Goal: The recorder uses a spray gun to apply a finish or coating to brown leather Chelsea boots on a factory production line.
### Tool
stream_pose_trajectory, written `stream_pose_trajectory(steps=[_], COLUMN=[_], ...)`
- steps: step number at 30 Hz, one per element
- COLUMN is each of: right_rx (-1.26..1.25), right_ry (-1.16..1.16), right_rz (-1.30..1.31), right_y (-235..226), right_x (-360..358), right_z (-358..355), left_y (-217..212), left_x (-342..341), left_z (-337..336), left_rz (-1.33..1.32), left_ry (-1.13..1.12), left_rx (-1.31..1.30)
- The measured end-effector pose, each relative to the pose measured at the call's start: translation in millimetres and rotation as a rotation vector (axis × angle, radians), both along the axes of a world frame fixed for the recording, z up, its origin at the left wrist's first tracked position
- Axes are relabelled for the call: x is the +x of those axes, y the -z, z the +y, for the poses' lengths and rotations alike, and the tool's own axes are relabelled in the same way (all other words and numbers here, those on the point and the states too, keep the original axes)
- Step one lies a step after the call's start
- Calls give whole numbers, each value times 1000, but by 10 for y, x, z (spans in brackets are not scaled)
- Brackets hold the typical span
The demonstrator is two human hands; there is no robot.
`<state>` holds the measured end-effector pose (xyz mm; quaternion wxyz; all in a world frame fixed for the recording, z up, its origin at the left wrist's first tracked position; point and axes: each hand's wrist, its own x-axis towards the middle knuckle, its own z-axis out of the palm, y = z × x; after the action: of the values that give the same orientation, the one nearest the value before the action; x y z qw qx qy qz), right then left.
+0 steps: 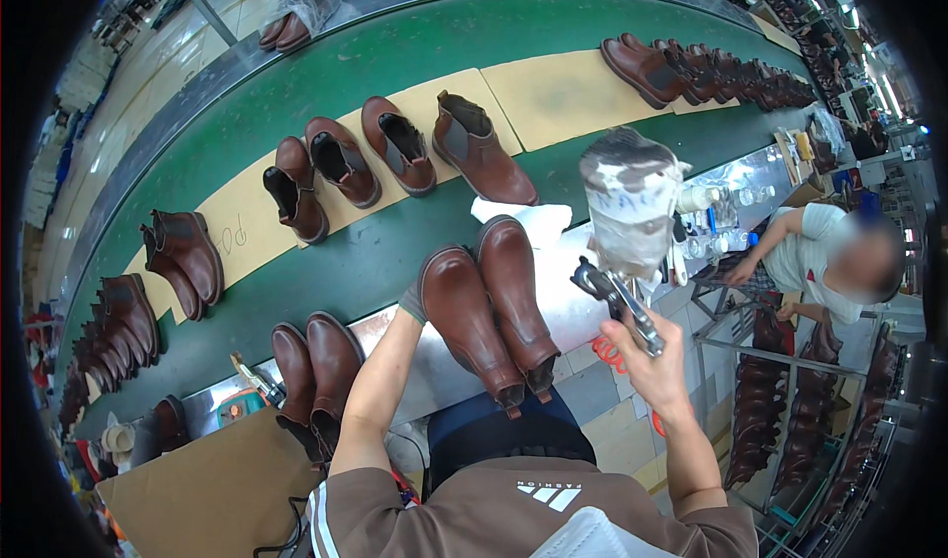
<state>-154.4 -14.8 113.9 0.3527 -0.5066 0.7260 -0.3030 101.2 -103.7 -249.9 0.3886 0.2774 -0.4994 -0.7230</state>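
A pair of brown ankle boots (462, 306) is raised side by side in front of me, toes pointing away. My left hand (412, 302), in a grey glove, grips the pair from the left and beneath; its fingers are hidden behind the near boot. My bare right hand (659, 358) is closed round the handle of a spray gun (632, 313), just right of the boots and apart from them. On top of the gun sits a cup (632, 202) wrapped in stained white covering. A white cloth (528, 219) lies beyond the boot toes.
Along the green belt (395, 59), several brown boots (400, 143) stand on tan cardboard. Another pair (321, 360) is at my left, by a cardboard box (212, 489). Plastic bottles (726, 242) stand on the right of the metal bench. Beyond, a person (829, 252) is near boot racks (810, 400).
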Motion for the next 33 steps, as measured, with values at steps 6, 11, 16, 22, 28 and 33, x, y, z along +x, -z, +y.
stream_pose_trajectory(steps=[6, 11, 16, 22, 28, 33], right_rx=[137, -176, -35, -40, 53, 95], right_ry=[-150, -87, -136, 22, -124, -47], right_rz=[-188, -36, -187, -29, -222, -121], right_y=[-112, 67, -42, -116, 74, -87], right_x=[80, -139, -92, -44, -62, -38], right_z=[-91, 30, 149, -27, 152, -30], left_y=[188, 171, 124, 136, 93, 71], left_x=[139, 159, 210, 243, 181, 147], left_z=[23, -159, -141, -149, -44, -35], left_rz=[-141, 43, 94, 121, 151, 182], left_ry=[-21, 43, 72, 105, 114, 113], left_rx=[-85, 106, 169, 174, 168, 179])
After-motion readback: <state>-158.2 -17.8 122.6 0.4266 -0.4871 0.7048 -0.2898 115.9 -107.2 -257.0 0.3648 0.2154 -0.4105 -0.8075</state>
